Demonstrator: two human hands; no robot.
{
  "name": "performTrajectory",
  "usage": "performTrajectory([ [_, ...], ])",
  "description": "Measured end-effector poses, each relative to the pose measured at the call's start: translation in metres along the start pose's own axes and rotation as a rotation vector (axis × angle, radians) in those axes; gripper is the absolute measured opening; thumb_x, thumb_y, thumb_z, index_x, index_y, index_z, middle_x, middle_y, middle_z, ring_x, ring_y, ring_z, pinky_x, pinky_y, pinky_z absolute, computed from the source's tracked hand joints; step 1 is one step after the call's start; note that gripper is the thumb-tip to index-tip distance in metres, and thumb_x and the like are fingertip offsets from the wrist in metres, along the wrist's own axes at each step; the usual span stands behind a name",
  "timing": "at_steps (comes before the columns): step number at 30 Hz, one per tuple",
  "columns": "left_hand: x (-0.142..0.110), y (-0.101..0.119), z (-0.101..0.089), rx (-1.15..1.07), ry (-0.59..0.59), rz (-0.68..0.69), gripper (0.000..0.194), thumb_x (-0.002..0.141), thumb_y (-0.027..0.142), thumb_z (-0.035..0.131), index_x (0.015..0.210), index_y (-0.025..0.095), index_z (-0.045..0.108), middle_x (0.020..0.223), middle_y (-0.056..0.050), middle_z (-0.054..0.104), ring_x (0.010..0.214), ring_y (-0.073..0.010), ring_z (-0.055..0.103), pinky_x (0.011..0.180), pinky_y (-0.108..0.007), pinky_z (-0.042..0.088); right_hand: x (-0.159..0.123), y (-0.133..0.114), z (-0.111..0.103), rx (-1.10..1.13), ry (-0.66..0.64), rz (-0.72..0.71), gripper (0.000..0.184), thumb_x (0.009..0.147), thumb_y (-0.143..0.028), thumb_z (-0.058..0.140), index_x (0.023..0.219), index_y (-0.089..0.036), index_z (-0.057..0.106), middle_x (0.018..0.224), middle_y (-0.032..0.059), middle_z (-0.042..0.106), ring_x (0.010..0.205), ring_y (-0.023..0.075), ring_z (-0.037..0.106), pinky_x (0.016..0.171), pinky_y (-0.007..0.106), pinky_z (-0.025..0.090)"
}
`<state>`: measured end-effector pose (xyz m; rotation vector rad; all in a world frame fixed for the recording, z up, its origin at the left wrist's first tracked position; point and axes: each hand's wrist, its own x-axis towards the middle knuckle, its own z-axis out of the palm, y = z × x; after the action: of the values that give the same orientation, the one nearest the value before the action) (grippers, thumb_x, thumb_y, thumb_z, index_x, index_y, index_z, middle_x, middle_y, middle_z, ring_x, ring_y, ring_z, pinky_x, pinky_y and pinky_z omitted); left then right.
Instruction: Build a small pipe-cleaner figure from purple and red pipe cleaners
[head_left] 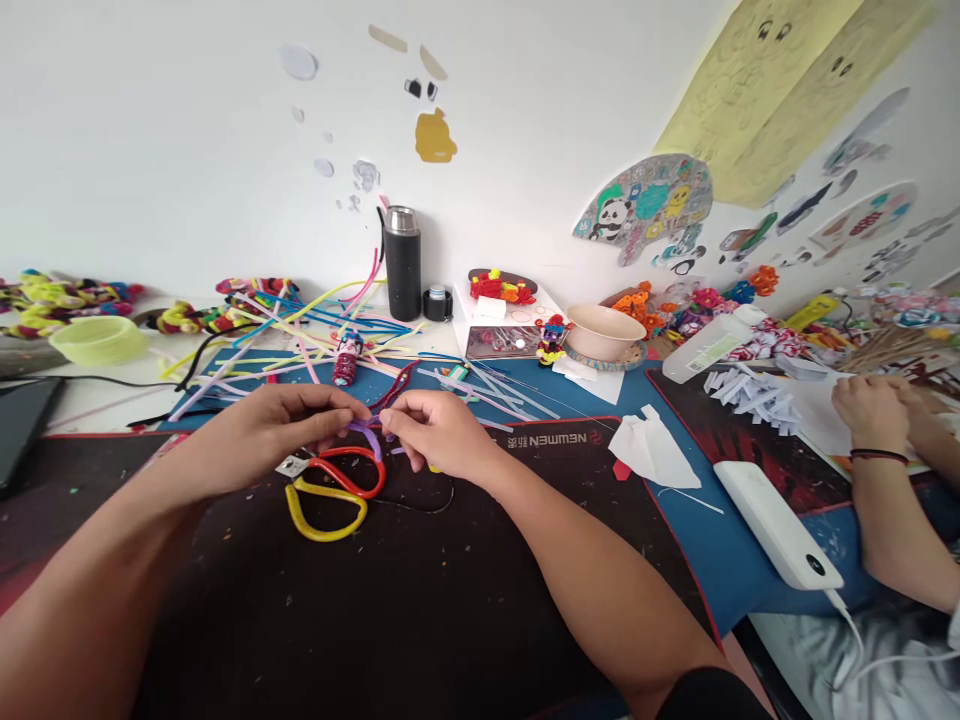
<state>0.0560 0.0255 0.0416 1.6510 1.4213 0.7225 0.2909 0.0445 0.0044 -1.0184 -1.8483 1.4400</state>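
Note:
My left hand (300, 430) is closed in a pinch on a fuzzy purple pipe cleaner (367, 437), which bends down from the fingertips. Close beside it, my right hand (435, 428) has thumb and forefinger pressed together, with a bit of purple showing at the tips. Its other fingers are curled and partly hidden. Beneath both hands lie scissors (326, 510) with one red and one yellow handle; the blades are mostly covered by my left hand. A thin dark cord runs from near the scissors under my right hand.
Loose pipe cleaners (300, 335) spread behind my hands, near a small doll (348, 358) and a black thermos (403, 265). A beige bowl (606, 332), white paper (654, 450) and a power bank (778, 525) stand rightward. Another person's hands (874, 410) are at far right.

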Motion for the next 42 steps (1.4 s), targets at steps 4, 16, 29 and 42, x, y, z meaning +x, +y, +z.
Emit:
performTrajectory([
  [4,0.003,0.002,0.006,-0.03,-0.135,0.008,0.052,0.072,0.071,0.08,0.093,0.024,0.08,0.092,-0.007,0.082,0.084,-0.0277,0.074,0.073,-0.035,0.058,0.001,0.001,0.0,0.011,0.036,0.0,0.031,0.105,-0.04,0.061,0.082,-0.02,0.062,0.053,-0.0062,0.06,0.044,0.0087,0.053,0.05,0.02,0.041],
  [16,0.011,-0.02,-0.004,-0.296,0.08,-0.012,0.038,0.07,0.054,0.09,0.084,0.024,0.073,0.083,-0.003,0.078,0.082,-0.0235,0.075,0.076,-0.032,0.059,0.002,0.003,-0.002,0.042,0.058,-0.057,0.034,0.105,-0.046,0.061,0.086,-0.02,0.068,0.049,-0.0069,0.057,0.039,0.009,0.05,0.047,0.022,0.04],
  [29,0.009,-0.017,-0.009,-0.335,0.108,-0.009,0.056,0.069,0.075,0.089,0.065,0.02,0.079,0.06,-0.006,0.073,0.052,-0.0157,0.061,0.049,-0.025,0.05,0.006,0.0,-0.007,0.293,0.189,-0.025,0.037,0.095,-0.052,0.068,0.077,-0.021,0.063,0.045,-0.0105,0.047,0.036,0.0086,0.048,0.045,0.022,0.04],
  [42,0.013,-0.021,-0.015,-0.601,0.314,-0.028,0.053,0.042,0.036,0.107,0.088,0.021,0.085,0.078,-0.001,0.074,0.065,-0.0132,0.064,0.059,-0.022,0.054,0.008,-0.002,-0.011,0.353,0.3,-0.055,0.039,0.091,-0.052,0.068,0.07,-0.021,0.059,0.046,-0.0104,0.041,0.036,0.0084,0.047,0.043,0.022,0.035],
])
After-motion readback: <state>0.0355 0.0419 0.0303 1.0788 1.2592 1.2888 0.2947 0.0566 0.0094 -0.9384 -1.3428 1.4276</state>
